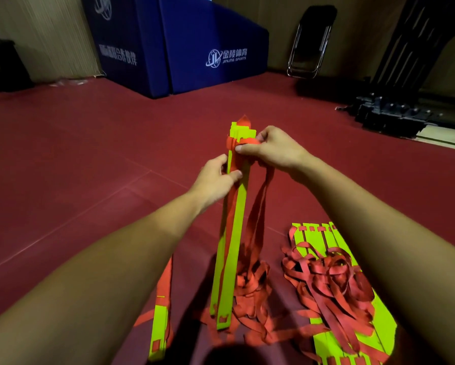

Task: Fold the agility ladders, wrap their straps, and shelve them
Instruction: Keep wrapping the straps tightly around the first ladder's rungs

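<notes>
Now the wrapping step is in hand: the left hand [217, 177] is clamped on the upright bundle of yellow rungs [234, 227], and the right hand [271, 151] pinches the red strap [243, 143] near its top. Next, I think, the strap must pass around the bundle. Right of the bundle lies a second ladder [334, 285]; left of it the red floor [89, 159] is open.

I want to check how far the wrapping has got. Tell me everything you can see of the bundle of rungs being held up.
The bundle of rungs is a stack of flat, neon yellow-green slats that look like plastic, standing nearly upright with slotted lower ends near the red floor. The left hand pinches it below the top. The right hand presses a red strap, apparently woven webbing, across the top. More strap hangs in loops and pools at its base.
</notes>
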Tool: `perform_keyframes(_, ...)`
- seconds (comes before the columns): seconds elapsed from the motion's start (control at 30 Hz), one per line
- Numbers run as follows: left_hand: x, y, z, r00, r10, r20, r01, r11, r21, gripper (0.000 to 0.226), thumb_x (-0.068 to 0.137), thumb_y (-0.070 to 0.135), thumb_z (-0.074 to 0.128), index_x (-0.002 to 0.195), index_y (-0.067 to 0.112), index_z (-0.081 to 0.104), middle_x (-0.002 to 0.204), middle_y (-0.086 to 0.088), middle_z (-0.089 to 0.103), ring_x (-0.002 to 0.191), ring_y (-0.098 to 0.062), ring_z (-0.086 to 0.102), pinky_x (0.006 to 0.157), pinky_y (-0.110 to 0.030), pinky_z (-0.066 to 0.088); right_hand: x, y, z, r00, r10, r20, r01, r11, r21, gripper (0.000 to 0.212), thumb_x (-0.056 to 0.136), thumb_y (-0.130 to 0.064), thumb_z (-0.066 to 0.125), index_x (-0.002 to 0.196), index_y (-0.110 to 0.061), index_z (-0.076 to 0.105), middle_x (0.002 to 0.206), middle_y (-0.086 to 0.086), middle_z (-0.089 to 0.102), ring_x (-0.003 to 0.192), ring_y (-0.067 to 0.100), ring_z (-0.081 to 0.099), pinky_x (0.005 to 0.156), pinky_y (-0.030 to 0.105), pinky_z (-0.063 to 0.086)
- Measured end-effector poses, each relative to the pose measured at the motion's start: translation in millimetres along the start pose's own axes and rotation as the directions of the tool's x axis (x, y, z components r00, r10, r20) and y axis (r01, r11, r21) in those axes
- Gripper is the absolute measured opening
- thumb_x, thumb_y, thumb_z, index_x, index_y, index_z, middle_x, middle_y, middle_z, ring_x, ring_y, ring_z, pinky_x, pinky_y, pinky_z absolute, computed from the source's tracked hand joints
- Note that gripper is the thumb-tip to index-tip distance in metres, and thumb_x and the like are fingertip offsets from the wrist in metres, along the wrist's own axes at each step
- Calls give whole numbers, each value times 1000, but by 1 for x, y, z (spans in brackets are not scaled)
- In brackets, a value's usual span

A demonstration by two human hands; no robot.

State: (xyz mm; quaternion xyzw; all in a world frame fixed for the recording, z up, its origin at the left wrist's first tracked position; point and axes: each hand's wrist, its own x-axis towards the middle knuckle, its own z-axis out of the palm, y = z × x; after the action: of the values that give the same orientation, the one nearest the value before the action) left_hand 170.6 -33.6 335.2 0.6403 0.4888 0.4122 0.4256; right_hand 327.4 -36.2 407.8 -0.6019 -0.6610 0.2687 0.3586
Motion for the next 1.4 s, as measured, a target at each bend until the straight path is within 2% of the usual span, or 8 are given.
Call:
perform_keyframes(0.13, 5, -7, -4, 999, 23, -32, -21, 998, 61, 34, 65, 43, 71, 100, 39, 70, 96, 5, 77, 96, -23, 71, 92, -45, 56, -10, 0, -16, 987, 35, 158, -83, 949, 304, 27, 79, -19, 79, 84, -17, 53, 83, 17, 70, 65, 20, 54, 55, 26, 36)
perform_keyframes(0.3, 2, -5, -8, 998, 51, -46, -38, 968, 250, 27, 73, 34, 66, 100, 30, 67, 88, 5, 74, 93, -24, 68, 91, -43, 54, -18, 5, -25, 912, 59, 405, -247, 869, 430, 20, 85, -22, 74, 89, -17, 55, 76, 3, 66, 66, 15, 66, 68, 26, 50)
perform_keyframes(0.53, -1, 0, -9, 998, 53, -39, -38, 947, 319, 38, 67, 29, 58, 103, 23, 70, 92, -1, 75, 95, -26, 69, 88, -41, 55, -16, 3, -24, 888, 1, 459, -28, 998, 51, 21, 83, -22, 78, 85, -3, 67, 69, 4, 63, 61, 13, 53, 60, 25, 42)
perform_keyframes(0.73, 1, -3, -13, 998, 2, -63, 16, 957, 290, 38, 67, 31, 66, 105, 27, 71, 92, 1, 76, 97, -25, 69, 89, -38, 55, -14, -6, -22, 922, -132, 364, 264, 903, -340, 38, 75, -26, 85, 103, -11, 65, 78, 3, 67, 60, 13, 58, 58, 26, 46)
perform_keyframes(0.87, 2, -5, -13, 997, 7, -78, 14, 966, 259, 25, 80, 23, 73, 105, 26, 73, 94, 2, 76, 95, -21, 68, 86, -33, 53, -19, -4, -19, 919, -260, 297, 342, 899, -272, 64, 70, -15, 85, 116, -25, 41, 78, 2, 62, 62, 14, 51, 64, 31, 47)
perform_keyframes(1.13, -1, -6, -11, 997, -15, -72, 36, 952, 303, 24, 81, 14, 72, 103, 23, 73, 96, -1, 76, 99, -23, 68, 90, -36, 54, -23, -7, -17, 901, -272, 337, 420, 743, -521, 14, 79, -17, 71, 90, -17, 63, 80, 2, 61, 75, 22, 54, 69, 33, 41)
perform_keyframes(1.27, -2, -7, -10, 999, -22, -44, 34, 957, 289, 19, 83, 19, 75, 102, 21, 72, 96, -1, 76, 100, -22, 70, 93, -37, 54, -19, -1, -15, 933, -268, 240, 353, 812, -465, 17, 87, -26, 63, 76, -14, 64, 70, -1, 67, 65, 15, 60, 65, 31, 46)
perform_keyframes(1.4, -6, -4, -9, 1000, -25, 3, 23, 962, 272, 18, 82, 14, 74, 97, 23, 72, 95, -1, 77, 97, -20, 70, 93, -40, 54, -19, 4, -5, 951, -63, 303, 57, 998, 29, 15, 92, -19, 63, 78, -14, 62, 74, 10, 51, 68, 20, 41, 60, 30, 32)
